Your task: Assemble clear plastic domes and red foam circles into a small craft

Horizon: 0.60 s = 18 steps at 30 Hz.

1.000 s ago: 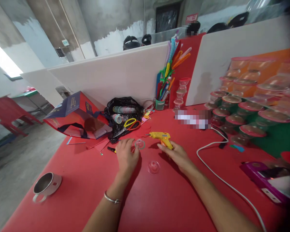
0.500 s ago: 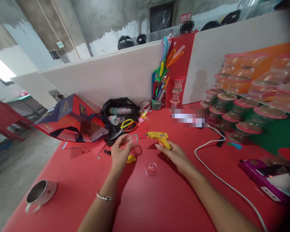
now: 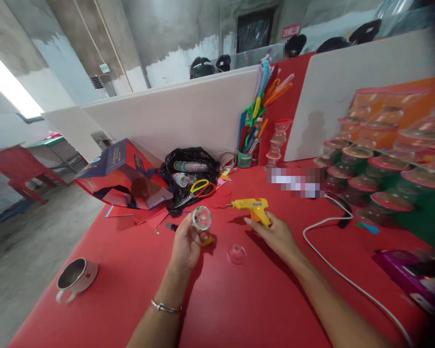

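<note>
A small clear plastic cup (image 3: 202, 218) with a green-marked rim is held in the fingers of my left hand (image 3: 187, 246), its round mouth tilted up toward me. My right hand (image 3: 277, 236) is wrapped around the handle of a yellow hot glue gun (image 3: 252, 206), whose nozzle points left, toward the cup but apart from it. Between my hands, nearer to me, a clear plastic piece (image 3: 236, 254) lies on the red table (image 3: 217, 304). Something yellow (image 3: 207, 240) on the table shows partly behind my left fingers.
A mug (image 3: 77, 278) stands at the left. Farther back are a red and blue bag (image 3: 121, 176), a black plastic bag (image 3: 170, 157) of stacked cups, and scissors (image 3: 199, 186). Stacked clear cups (image 3: 380, 181), a white cable (image 3: 324, 256) and a purple power strip (image 3: 406, 278) occupy the right.
My left hand has turned the cup so its open mouth faces me more. The glue gun stays in my right hand. The whole view has shifted, with things appearing farther right.
</note>
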Motion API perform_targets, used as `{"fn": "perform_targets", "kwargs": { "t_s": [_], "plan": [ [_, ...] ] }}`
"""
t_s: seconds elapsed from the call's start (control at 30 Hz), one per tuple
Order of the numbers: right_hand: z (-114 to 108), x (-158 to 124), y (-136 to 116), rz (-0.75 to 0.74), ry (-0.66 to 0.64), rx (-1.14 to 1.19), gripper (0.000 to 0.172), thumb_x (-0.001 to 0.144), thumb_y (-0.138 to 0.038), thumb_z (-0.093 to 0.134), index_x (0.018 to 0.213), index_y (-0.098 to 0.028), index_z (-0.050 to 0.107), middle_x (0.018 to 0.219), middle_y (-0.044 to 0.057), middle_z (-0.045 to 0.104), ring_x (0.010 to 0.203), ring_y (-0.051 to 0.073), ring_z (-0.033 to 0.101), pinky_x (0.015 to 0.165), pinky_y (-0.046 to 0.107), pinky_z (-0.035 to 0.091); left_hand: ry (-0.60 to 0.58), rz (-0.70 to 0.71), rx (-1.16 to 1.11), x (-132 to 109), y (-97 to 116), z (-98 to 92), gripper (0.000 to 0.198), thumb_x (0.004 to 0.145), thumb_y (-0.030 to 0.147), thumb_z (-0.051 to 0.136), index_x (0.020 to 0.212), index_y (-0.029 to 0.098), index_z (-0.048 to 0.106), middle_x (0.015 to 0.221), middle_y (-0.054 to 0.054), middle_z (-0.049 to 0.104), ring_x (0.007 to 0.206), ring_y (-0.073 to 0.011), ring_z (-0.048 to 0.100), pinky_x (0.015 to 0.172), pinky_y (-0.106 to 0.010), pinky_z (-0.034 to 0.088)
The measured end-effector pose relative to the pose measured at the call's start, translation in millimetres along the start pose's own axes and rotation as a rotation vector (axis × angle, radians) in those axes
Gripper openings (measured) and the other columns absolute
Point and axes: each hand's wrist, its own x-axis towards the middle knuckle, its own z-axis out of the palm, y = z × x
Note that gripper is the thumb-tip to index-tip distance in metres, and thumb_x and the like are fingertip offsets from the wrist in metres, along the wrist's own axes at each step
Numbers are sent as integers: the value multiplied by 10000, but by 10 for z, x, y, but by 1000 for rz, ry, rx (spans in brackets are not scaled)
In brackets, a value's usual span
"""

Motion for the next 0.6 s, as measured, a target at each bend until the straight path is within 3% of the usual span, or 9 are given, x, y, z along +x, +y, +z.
{"fn": "perform_targets", "kwargs": {
  "t_s": [0.23,0.4,0.5,0.6],
  "plan": [
    [-118,177,157,-91,211,-394,462,673,-684,547,749,-228,550,669,33,566,606,200,512,573,296,367,-49,-21,-42,-35,-31,1,321,692,348,815,874,131,663,676,-13,679,504,-93,575,437,-185,428],
    [-262,354,399,-146,335,-563,473,786,-576,451,924,-161,633,733,106,606,706,266,557,657,359,413,-70,-24,-42,-58,-45,7,360,658,296,841,915,137,645,724,-9,692,529,-88,598,469,-179,477],
    [-345,390,498,-196,448,-619,478,830,-465,453,1067,-95,639,915,193,652,846,315,588,720,403,431,-65,-28,-41,-65,-57,11,405,675,286,826,1003,151,631,745,-6,695,582,-113,643,507,-193,510],
    [-358,314,433,-326,590,-657,453,863,-427,501,1162,-113,632,1140,224,623,989,348,576,779,438,435,-69,-22,-39,-78,-82,28,450,702,285,806,1088,151,617,756,-19,697,619,-127,662,527,-199,517]
  ]
}}
